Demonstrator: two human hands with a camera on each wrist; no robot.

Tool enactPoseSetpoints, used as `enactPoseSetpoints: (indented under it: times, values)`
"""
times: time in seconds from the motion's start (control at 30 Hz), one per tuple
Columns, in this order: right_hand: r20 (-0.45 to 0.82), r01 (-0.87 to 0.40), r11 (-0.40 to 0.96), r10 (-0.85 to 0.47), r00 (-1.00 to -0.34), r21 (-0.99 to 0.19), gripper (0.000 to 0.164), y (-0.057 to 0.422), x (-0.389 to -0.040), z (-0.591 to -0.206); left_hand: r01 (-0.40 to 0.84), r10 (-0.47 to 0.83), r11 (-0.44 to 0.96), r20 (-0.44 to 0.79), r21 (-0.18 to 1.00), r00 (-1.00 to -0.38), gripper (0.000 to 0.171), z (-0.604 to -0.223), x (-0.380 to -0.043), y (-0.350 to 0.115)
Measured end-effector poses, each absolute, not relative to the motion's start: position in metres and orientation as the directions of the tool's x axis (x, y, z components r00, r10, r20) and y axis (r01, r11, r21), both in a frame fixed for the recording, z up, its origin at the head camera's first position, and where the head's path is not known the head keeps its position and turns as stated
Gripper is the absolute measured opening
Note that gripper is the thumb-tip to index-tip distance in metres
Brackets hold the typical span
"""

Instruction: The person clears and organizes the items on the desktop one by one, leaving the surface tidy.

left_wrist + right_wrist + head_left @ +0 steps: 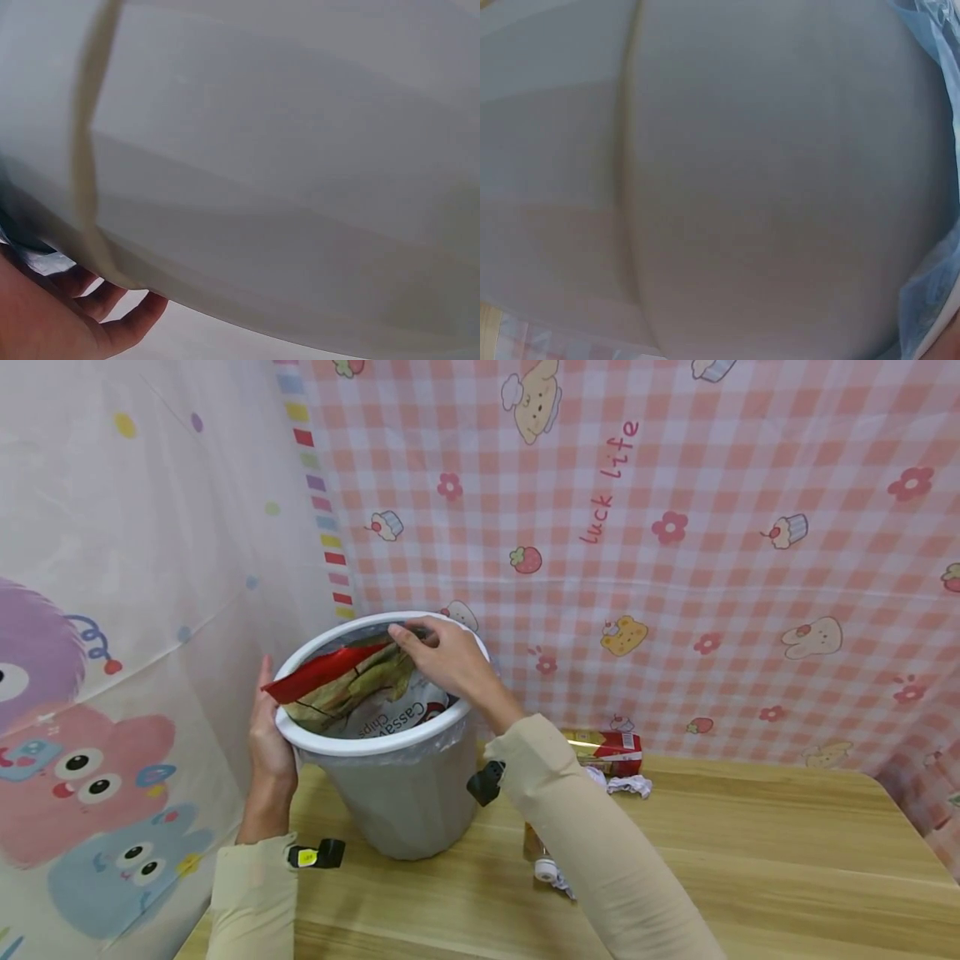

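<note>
A grey trash bin (408,810) with a white rim stands on the wooden table, lined with a clear plastic bag (442,745). Inside its mouth is a chip bag (322,689) with a red edge, tilted and reaching over the rim at the left. White packaging lettered "Cassava Chips" (390,714) shows beneath it. My right hand (450,660) pinches the chip bag's far right end between thumb and fingers. Along the bin's left side, my left hand (272,747) rests against the outer wall below the rim. The left wrist view shows its slightly bent fingers (139,319) touching the bin.
Right of the bin lie a red and yellow box (618,752) and crumpled paper (630,786). A bottle with a white cap (546,870) is partly hidden by my right sleeve. Printed curtains (720,602) hang behind and at the left of the table.
</note>
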State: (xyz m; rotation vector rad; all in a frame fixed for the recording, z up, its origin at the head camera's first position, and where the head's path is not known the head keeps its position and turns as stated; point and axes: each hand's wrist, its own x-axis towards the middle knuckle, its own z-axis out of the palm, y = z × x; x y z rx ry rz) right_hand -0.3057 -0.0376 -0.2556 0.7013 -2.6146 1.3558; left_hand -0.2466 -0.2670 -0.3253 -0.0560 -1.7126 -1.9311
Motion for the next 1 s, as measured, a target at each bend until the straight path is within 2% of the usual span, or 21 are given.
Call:
enactPoseSetpoints:
  times: [0.37,0.57,0.77,1.0]
  values:
    - [0.308,-0.435,0.486,-0.321,-0.896,-0.758,0.063,-0.037,-0.305,-0.254,0.380,-0.349,0.012,0.360,0.925,-0.865,0.057,-0.329,-0.244,-0.266]
    - [0.316,-0.441,0.476,-0.323,-0.892,-0.761,0.064,-0.038,-0.305,-0.256,0.461,-0.322,-0.017,0.432,0.887,-0.842,0.059,-0.335,-0.239,-0.267]
    - [0.326,-0.444,0.477,-0.313,-0.892,-0.758,0.063,-0.039,-0.304,-0.257,0.489,-0.277,0.038,0.479,0.872,-0.833,0.067,-0.338,-0.235,-0.269]
    - [0.342,-0.451,0.466,-0.302,-0.890,-0.761,0.061,-0.039,-0.302,-0.256,0.551,-0.253,-0.002,0.533,0.834,-0.807,0.075,-0.342,-0.233,-0.269]
